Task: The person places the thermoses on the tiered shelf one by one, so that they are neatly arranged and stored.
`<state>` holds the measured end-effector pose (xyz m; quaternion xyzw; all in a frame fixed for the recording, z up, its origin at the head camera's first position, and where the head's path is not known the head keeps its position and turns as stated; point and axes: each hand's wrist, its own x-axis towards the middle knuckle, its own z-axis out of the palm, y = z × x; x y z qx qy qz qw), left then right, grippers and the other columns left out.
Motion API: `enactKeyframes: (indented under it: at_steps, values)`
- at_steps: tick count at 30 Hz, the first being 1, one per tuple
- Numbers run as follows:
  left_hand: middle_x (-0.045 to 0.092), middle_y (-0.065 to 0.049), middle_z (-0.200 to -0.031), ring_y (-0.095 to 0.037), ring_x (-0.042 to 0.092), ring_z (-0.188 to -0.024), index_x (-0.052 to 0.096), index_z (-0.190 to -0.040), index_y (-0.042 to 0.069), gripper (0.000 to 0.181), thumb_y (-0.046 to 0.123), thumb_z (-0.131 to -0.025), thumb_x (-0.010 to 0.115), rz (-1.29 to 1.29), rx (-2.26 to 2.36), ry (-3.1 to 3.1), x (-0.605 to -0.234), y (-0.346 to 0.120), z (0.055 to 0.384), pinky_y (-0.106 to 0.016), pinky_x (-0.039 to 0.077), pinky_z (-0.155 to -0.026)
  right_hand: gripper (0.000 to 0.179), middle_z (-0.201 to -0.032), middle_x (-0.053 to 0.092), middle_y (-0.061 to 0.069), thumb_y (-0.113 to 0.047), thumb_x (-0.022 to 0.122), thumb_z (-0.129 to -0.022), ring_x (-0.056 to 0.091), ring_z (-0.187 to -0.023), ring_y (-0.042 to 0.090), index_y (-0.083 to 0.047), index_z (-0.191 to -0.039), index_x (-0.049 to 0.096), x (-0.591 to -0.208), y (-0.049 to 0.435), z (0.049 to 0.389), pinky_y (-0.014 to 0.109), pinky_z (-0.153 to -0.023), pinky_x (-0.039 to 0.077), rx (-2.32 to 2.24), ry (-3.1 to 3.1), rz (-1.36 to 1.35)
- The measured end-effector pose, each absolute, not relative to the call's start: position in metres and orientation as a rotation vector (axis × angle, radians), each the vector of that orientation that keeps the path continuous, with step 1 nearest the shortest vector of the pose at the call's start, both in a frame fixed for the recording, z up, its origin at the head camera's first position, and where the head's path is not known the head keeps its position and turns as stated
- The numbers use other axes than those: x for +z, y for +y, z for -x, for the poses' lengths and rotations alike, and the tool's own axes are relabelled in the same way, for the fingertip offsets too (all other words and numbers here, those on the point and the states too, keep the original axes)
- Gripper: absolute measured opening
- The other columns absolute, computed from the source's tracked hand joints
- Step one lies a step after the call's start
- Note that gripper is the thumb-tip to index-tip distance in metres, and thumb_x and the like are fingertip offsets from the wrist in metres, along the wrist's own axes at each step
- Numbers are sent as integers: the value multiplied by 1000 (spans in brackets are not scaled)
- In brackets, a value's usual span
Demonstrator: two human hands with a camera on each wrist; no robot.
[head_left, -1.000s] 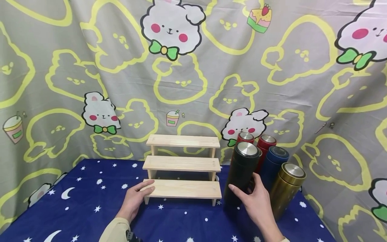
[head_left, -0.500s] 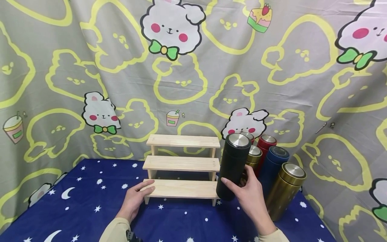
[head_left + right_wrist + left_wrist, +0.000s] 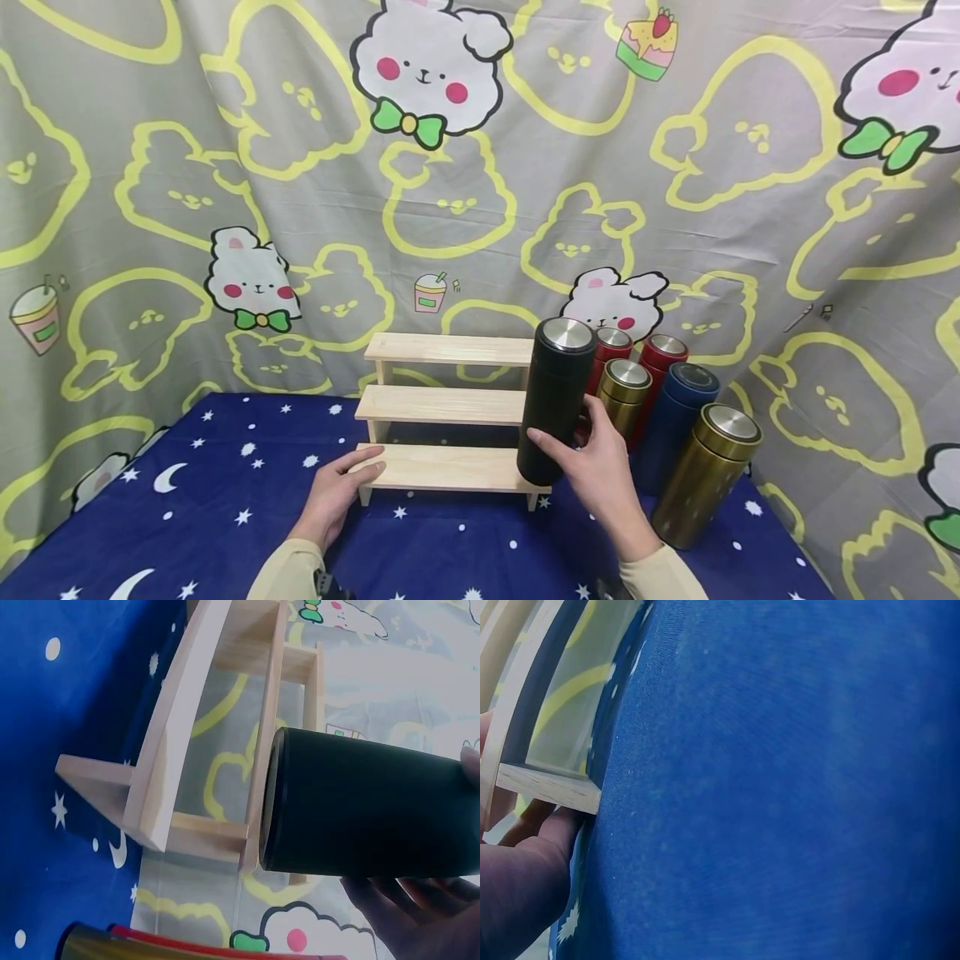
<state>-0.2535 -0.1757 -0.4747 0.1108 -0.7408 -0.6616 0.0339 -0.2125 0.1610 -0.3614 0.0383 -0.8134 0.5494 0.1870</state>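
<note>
My right hand (image 3: 600, 467) holds a black thermos flask (image 3: 557, 392) with a silver lid around its lower half, thumb toward me. The flask is raised and overlaps the right end of the three-tier wooden display stand (image 3: 450, 404). In the right wrist view the flask's base (image 3: 271, 799) points toward the stand's steps, with fingers (image 3: 397, 907) along its side. My left hand (image 3: 337, 492) grips the left end of the lowest step. The left wrist view shows fingers (image 3: 551, 832) at the end of that step, by its leg (image 3: 551, 786).
Right of the stand are two red flasks (image 3: 663, 354), a shorter gold flask (image 3: 625, 387), a blue flask (image 3: 678, 417) and a larger gold flask (image 3: 708, 471). A blue star-patterned cloth (image 3: 450, 554) covers the table. A cartoon-print curtain (image 3: 480, 275) hangs behind.
My right hand has lifted the black flask and carried it left, from among the other flasks to the stand's right end. The smaller gold flask has come into view. My left hand has stayed put.
</note>
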Motion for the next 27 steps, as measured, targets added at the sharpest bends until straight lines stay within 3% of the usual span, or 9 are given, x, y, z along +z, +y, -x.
enactKeyframes:
  at_steps: [11, 27]
  values:
    - [43, -25, -145, -35, 45, -126, 67, -126, 3, 48, 23, -84, 78, -336, -2031, -2288, -476, -176, 254, -44, 40, -101, 69, -121, 60, 9, -35, 86, -76, 62, -109, 28, -15, -131, 49, -356, 146, 222, 47, -91, 52, 1613, -2261, -205]
    - [44, -23, -145, -28, 52, -116, 68, -124, 3, 48, 23, -83, 80, -352, -2065, -2265, -477, -177, 253, -29, 45, -88, 64, -116, 63, 7, -31, 87, -76, 61, -108, 25, -12, -127, 54, -350, 130, 233, 48, -88, 53, 1572, -2252, -256]
